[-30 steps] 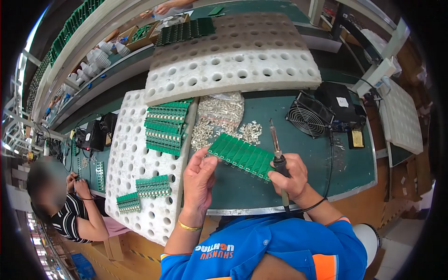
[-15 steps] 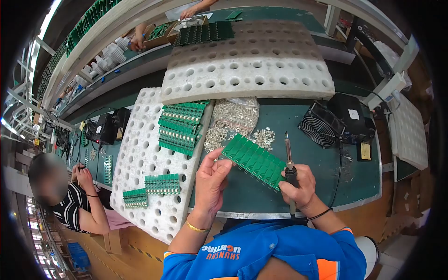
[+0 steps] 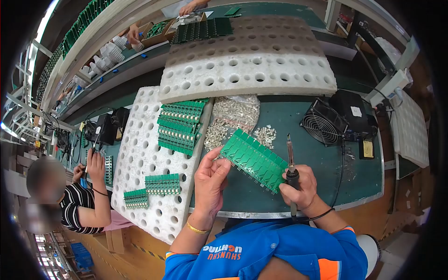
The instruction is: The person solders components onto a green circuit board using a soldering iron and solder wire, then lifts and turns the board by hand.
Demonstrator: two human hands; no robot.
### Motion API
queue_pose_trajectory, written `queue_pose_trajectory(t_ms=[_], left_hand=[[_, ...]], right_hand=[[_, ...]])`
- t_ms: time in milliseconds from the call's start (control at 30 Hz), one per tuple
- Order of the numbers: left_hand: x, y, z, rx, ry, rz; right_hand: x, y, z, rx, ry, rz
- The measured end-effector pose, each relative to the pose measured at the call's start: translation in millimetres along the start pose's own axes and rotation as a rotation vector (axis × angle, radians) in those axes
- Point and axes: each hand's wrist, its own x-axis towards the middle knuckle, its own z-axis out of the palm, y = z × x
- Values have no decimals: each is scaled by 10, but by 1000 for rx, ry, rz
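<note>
My left hand (image 3: 211,181) pinches the left end of a green circuit board panel (image 3: 254,161) between thumb and fingers. The panel slants down to the right above the bench, its trace side facing up and short pins sticking out along the lower edge. In my right hand (image 3: 302,190) is a soldering iron (image 3: 292,176), upright with its tip pointing away from me. The thumb of that hand is at the panel's right end; whether it grips the panel I cannot tell. Beyond the panel lie a bag of small metal parts (image 3: 238,111) and a loose pile (image 3: 265,136).
Left of me, a white foam board (image 3: 135,163) carries stacked green panels (image 3: 179,126). Another foam board (image 3: 252,74) spans the back. A black fan (image 3: 322,122) and a solder station (image 3: 357,112) stand at right, the iron's cord (image 3: 342,177) nearby. A co-worker (image 3: 86,205) sits at left.
The panel's face has tipped more toward the camera, with both my hands nearly in place. At left, the co-worker's hand has risen and opened out.
</note>
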Motion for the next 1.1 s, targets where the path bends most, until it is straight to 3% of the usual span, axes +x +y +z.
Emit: queue_pose_trajectory(t_ms=[200,467,767,1100], left_hand=[[30,-23,-17,8,23,-15],[54,-28,17,48,61,-26],[81,-72,12,32,81,-18],[101,-63,28,37,85,-14]], right_hand=[[45,49,55,43,101,-70],[42,7,90,63,140,-3],[-7,-3,66,77,48,35],[20,12,119,72,94,-1]])
